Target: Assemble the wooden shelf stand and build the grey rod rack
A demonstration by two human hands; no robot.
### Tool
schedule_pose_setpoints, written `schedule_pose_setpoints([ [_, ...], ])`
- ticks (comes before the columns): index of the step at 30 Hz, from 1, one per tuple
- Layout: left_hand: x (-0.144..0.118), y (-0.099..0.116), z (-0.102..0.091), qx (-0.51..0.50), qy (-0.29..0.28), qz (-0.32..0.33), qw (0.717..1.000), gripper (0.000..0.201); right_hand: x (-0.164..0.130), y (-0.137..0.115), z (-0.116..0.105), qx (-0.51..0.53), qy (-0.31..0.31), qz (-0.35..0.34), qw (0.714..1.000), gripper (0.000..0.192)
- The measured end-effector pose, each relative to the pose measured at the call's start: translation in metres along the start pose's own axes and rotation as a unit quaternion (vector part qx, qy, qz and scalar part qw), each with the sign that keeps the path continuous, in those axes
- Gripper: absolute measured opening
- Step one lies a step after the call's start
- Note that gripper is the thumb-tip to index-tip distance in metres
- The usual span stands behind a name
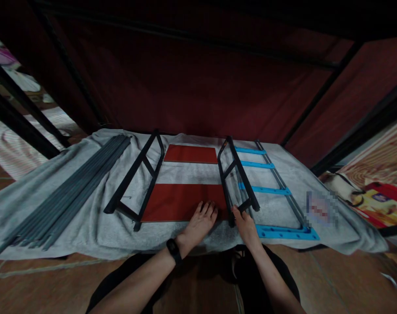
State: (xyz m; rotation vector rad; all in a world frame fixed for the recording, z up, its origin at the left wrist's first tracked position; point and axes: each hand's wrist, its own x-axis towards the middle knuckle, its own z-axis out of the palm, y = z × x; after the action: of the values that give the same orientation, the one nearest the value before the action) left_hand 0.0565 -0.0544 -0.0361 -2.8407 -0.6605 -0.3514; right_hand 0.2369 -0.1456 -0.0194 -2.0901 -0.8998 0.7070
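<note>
My left hand (203, 216) lies with fingers stretched out on the front red-brown board (172, 200), near its right end. At the near end of the right black metal frame (242, 172), my right hand (245, 224) has its thumb and fingers closed round the lower corner. A matching left black metal frame (133, 174) stands at the board's left end. Behind the front board is a second red-brown board (190, 154), between the two frames. A small screw (128, 197) rests on the cloth left of the left frame.
A bundle of grey metal tubes (80, 183) lies on the left of the grey blanket (179, 174). On the right is a rack with blue crosspieces (270, 190), beside a blurred label (319, 208). Dark metal posts (332, 91) and a dark red panel (198, 87) enclose the back.
</note>
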Motion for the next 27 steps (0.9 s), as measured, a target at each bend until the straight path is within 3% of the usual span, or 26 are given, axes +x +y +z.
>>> schedule_pose_setpoints([
  [10,-0.002,0.008,0.016,0.025,0.004,0.029,0.999,0.059,0.012,0.023,-0.002,0.095,-0.070,-0.078,0.990,0.023],
  [19,-0.001,0.008,0.003,0.018,-0.005,0.018,1.000,0.057,0.013,0.027,-0.004,0.050,-0.042,-0.058,0.996,0.007],
  [23,0.000,0.007,-0.002,0.016,-0.002,0.018,1.000,0.057,0.011,0.027,-0.003,0.144,-0.094,-0.034,0.985,0.014],
  [27,-0.001,0.007,-0.003,0.008,0.000,0.016,1.000,0.060,0.010,0.022,-0.002,0.199,-0.085,-0.010,0.976,0.027],
])
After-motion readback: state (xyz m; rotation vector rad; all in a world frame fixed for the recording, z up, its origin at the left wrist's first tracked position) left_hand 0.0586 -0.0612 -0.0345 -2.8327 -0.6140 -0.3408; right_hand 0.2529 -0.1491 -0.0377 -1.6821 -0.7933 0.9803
